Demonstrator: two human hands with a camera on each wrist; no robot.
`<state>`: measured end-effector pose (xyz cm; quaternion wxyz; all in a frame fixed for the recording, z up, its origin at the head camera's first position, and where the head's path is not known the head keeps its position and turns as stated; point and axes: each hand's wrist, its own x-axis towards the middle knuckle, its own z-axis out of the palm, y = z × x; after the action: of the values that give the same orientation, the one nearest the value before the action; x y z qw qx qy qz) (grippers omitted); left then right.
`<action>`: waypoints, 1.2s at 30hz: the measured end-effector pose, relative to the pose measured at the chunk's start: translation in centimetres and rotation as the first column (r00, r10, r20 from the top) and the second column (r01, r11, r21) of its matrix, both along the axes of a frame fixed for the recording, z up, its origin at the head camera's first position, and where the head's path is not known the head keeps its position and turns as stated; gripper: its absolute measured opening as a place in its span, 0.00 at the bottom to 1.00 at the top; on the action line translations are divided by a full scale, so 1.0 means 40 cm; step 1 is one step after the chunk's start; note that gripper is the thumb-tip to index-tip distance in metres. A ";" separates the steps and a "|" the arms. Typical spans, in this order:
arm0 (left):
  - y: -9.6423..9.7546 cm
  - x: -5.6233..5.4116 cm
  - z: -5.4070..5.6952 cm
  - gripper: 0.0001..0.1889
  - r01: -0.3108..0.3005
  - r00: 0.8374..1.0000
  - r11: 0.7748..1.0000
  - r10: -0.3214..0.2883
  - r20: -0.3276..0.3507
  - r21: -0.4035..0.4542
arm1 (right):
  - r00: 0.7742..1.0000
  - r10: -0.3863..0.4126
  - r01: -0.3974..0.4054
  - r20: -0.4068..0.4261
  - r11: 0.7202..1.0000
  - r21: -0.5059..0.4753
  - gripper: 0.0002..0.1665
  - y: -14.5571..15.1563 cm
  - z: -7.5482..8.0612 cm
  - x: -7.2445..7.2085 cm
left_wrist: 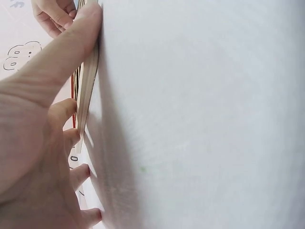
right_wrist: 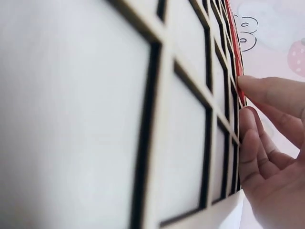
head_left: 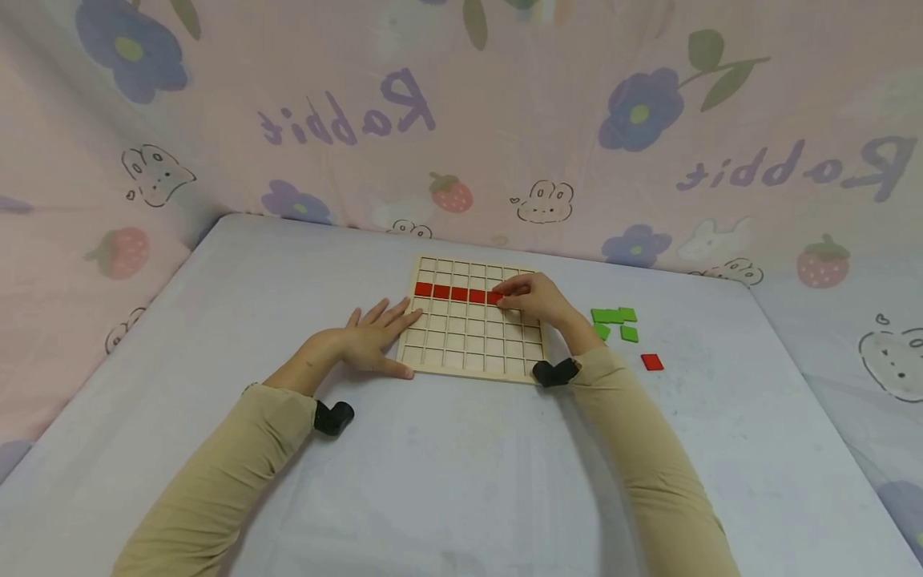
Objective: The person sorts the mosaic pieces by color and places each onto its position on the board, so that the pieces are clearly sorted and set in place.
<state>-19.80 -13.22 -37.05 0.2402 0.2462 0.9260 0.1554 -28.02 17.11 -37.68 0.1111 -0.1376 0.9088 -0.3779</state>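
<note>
A square wooden grid board (head_left: 461, 373) lies on the table, with a row of several red square tiles (head_left: 441, 292) in its cells. My left hand (head_left: 371, 343) rests at the board's left side, its fingers spread and the thumb at the near left corner. In the left wrist view the thumb (left_wrist: 71, 47) lies along the board's edge. My right hand (head_left: 537, 298) reaches over the board and holds the red tile (head_left: 493, 298) at the right end of the row between thumb and index finger. The fingertips partly cover that tile.
Several green tiles (head_left: 606, 316) lie on the table right of the board, near my right forearm. One loose red tile (head_left: 652, 362) lies closer to me. A patterned cloth (head_left: 490, 120) hangs behind the table.
</note>
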 end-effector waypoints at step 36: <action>0.009 0.001 0.010 0.52 0.006 1.000 1.000 -0.006 0.005 -0.007 | 0.998 -0.044 0.048 0.033 0.993 -0.110 0.25 0.109 0.020 0.046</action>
<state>-19.76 -12.87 -36.65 0.2437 0.2480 0.9252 0.1520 -26.16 21.47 -36.89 0.1083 -0.1169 0.8875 -0.4323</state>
